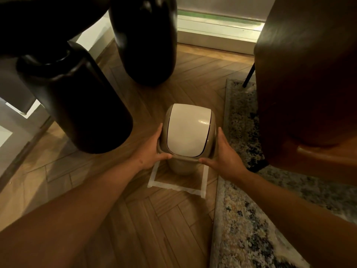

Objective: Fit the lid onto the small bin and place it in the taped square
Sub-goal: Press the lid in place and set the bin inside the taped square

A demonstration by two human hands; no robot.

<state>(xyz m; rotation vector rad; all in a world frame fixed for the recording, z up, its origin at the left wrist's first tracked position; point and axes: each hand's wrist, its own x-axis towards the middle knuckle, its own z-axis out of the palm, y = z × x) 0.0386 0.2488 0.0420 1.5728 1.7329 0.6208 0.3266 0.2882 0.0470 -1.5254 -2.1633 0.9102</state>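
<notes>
A small beige bin (178, 167) stands on the wooden floor inside a square of white tape (203, 182). Its lid (186, 130), beige-framed with a white swing flap, sits on top of the bin. My left hand (152, 149) grips the lid's left side, thumb along the front rim. My right hand (225, 153) grips the right side the same way. The far edge of the tape is hidden behind the bin.
Two thick black table legs (77, 105) (146, 41) rise at left and back. A brown leather chair (309, 84) stands at right on a patterned rug (251, 219). A window sill runs along the back.
</notes>
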